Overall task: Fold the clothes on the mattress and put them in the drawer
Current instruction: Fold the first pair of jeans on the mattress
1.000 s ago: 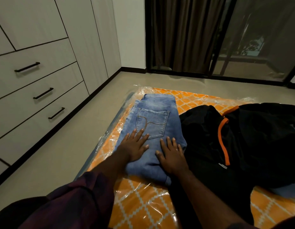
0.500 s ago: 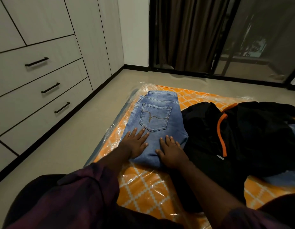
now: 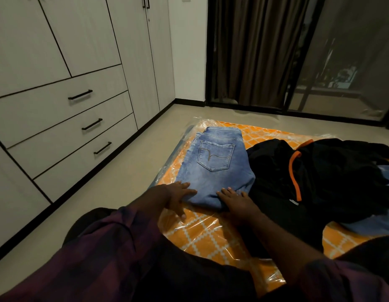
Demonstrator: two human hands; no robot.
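Two hands rest open at the near edge of the folded jeans [image 3: 215, 171], which lie on the left side of the mattress [image 3: 211, 236]. The left hand [image 3: 178, 196] is at the corner and the right hand [image 3: 238, 199] is flat beside it, with straight fingers gripping nothing. Probably they are placed so to slide under and lift the bundle toward the drawers [image 3: 65, 127]. Black clothes [image 3: 330, 171] lie unfolded just beside the jeans.
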